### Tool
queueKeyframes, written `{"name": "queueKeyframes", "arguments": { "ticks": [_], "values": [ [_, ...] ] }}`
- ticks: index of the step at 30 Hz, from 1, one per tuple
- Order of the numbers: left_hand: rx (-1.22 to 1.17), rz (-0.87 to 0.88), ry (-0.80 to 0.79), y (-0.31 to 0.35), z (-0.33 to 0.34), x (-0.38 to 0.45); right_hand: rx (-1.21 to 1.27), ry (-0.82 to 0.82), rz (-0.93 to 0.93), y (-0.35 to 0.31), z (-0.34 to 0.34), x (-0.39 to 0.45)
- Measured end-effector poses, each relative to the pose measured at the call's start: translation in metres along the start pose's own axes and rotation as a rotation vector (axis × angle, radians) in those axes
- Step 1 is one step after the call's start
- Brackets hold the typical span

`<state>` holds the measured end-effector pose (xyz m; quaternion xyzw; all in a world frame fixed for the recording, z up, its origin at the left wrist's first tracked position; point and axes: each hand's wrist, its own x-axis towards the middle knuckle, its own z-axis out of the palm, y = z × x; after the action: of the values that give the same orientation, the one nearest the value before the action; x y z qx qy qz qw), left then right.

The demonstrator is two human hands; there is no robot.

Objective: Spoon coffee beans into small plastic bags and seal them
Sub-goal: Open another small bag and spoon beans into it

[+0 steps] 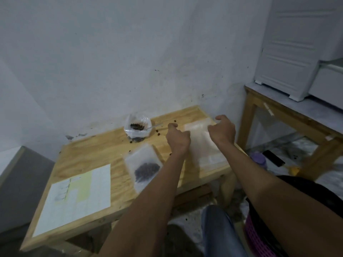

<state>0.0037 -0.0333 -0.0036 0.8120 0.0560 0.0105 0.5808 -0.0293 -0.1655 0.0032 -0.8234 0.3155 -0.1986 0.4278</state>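
A clear empty plastic bag lies flat on the right part of the wooden table. My left hand has its fingers curled at the bag's left edge. My right hand curls thumb and fingers over the bag's far right corner. To the left of my left forearm lies a small bag filled with coffee beans. By the wall stands an open clear bag of beans with a spoon poking out to the right.
A printed sheet of paper lies on the table's near left. Loose beans are scattered near the open bag. A taller wooden table with white drawers stands at the right. A pink basket sits by my knee.
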Motion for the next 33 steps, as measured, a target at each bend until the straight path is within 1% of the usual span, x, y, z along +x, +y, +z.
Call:
{"name": "queueKeyframes", "arguments": {
  "ticks": [2, 5, 8, 9, 11, 13, 15, 17, 19, 22, 26, 27, 28, 31, 33],
  "values": [
    [-0.136, -0.043, 0.019, 0.009, -0.006, 0.005, 0.167, -0.018, 0.019, -0.009, -0.005, 0.002],
    [-0.294, -0.071, 0.033, 0.024, -0.022, 0.012, 0.325, -0.089, -0.006, -0.028, -0.014, 0.004],
    [-0.500, -0.104, -0.048, 0.037, -0.045, 0.019, 0.488, -0.211, -0.054, -0.056, -0.021, 0.000],
    [-0.557, -0.084, -0.081, 0.040, -0.054, 0.020, 0.542, -0.265, -0.062, -0.067, -0.024, -0.003],
    [-0.578, 0.009, -0.110, 0.042, -0.073, 0.022, 0.599, -0.387, -0.070, -0.086, -0.026, -0.006],
    [-0.546, 0.118, -0.117, 0.043, -0.092, 0.023, 0.561, -0.485, -0.129, -0.103, -0.027, -0.008],
    [-0.514, 0.194, -0.119, 0.043, -0.109, 0.026, 0.439, -0.551, -0.237, -0.119, -0.025, -0.012],
    [-0.482, 0.226, -0.106, 0.043, -0.126, 0.028, 0.338, -0.617, -0.316, -0.133, -0.024, -0.019],
    [-0.469, 0.234, -0.076, 0.044, -0.141, 0.028, 0.277, -0.683, -0.350, -0.145, -0.022, -0.027],
    [-0.420, 0.287, 0.001, 0.041, -0.156, 0.028, 0.202, -0.702, -0.384, -0.158, -0.010, -0.038],
    [-0.225, 0.455, 0.222, 0.032, -0.167, 0.028, 0.268, -0.656, -0.411, -0.168, 0.012, -0.055],
    [-0.207, 0.478, 0.247, 0.032, -0.169, 0.026, 0.285, -0.642, -0.417, -0.170, 0.017, -0.058],
    [-0.222, 0.481, 0.242, 0.033, -0.171, 0.024, 0.295, -0.633, -0.423, -0.172, 0.022, -0.061],
    [-0.320, 0.405, 0.128, 0.036, -0.180, 0.021, 0.341, -0.633, -0.431, -0.177, 0.031, -0.071],
    [-0.446, 0.347, 0.034, 0.037, -0.184, 0.019, 0.380, -0.643, -0.439, -0.179, 0.035, -0.076]
  ]
}}
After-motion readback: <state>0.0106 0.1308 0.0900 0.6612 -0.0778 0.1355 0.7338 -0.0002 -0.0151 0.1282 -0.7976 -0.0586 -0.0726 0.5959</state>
